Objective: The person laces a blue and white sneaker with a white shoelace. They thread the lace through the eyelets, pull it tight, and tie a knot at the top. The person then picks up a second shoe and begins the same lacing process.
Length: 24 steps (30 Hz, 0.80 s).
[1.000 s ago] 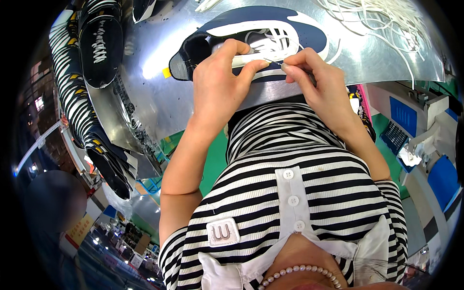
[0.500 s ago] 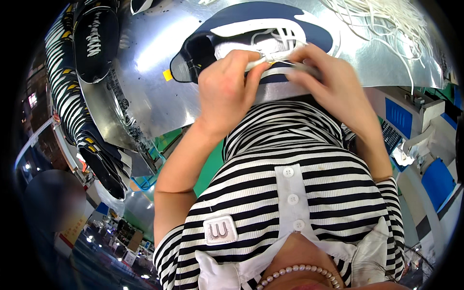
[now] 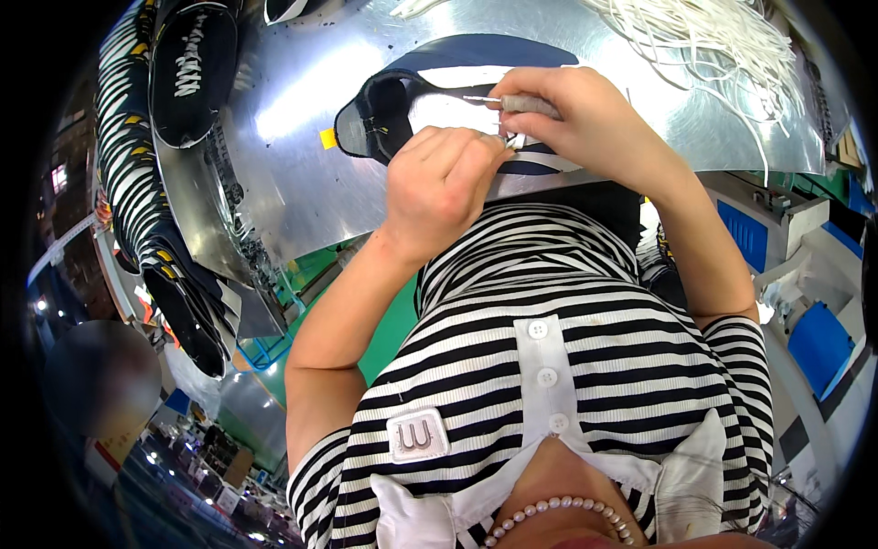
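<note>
Head view, looking down my striped shirt to the shiny metal table: my left hand is curled into a loose fist, fingers folded in and pressing on the near edge of a dark blue and white shoe upper that lies flat on the table just beyond my knuckles. I cannot tell whether those fingers pinch anything. My right hand sits just past and beside the left, closed around a slim grey tool whose thin tip points across the upper's white panel. Farther out beyond my right hand lies a tangle of white laces. Well off to the side of my left hand, black shoe uppers are stacked in a row.
</note>
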Motion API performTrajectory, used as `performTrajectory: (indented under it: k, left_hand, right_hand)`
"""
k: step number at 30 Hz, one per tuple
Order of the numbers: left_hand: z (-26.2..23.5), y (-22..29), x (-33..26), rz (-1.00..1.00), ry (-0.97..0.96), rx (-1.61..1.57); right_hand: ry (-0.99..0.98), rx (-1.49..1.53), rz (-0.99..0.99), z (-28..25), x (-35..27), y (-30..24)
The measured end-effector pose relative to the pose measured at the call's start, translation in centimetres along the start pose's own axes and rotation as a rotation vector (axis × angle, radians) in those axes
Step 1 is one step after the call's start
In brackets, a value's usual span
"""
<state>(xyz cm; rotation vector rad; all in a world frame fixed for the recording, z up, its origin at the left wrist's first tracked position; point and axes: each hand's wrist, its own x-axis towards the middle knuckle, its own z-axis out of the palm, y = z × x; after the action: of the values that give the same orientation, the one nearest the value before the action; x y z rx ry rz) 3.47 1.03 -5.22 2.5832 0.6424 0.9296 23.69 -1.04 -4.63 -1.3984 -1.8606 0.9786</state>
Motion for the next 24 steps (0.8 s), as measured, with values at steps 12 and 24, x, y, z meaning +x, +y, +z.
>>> performTrajectory:
  k: [12,24]
  left_hand:
    - [-1.5,0.4,0.8,-0.522,-0.113,-0.337]
    - [0.6,-0.6,1.3,-0.679,0.166,-0.209]
  right_hand:
    - [0.234,0.576,0.099,-0.6,1.7,-0.3]
    - [0.365,0.406,0.152,1.3,0.9,-1.0]
